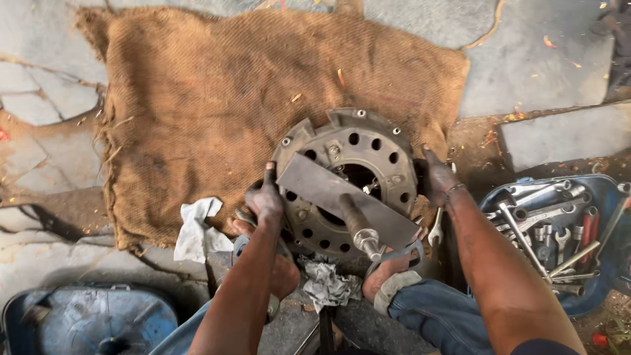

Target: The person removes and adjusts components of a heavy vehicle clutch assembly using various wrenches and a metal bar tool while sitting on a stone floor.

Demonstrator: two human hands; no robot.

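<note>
Nearest the person, a metal rod [360, 231] w/ a shiny end stands out of the round metal plate's [348, 181] centre, leaning toward the knees, and a flat steel bar [342, 197] lies across the plate face, long axis running upper-left to lower-right. Left hand [265, 200] sits closed on the plate's left rim, fingertip touching the bar's upper-left end; right hand [437, 179] wraps the right rim, so the plate is between both grips, left nearer the bar. Beyond lies the burlap sack [217, 98] on the floor.

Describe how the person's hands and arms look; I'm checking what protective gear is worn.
No gloves. Both forearms are bare, without sleeves. The left hand and right hand are smeared with dark grease. A thin band circles the right wrist. Blue jeans cover the legs, and strapped sandals are on the feet.
</note>
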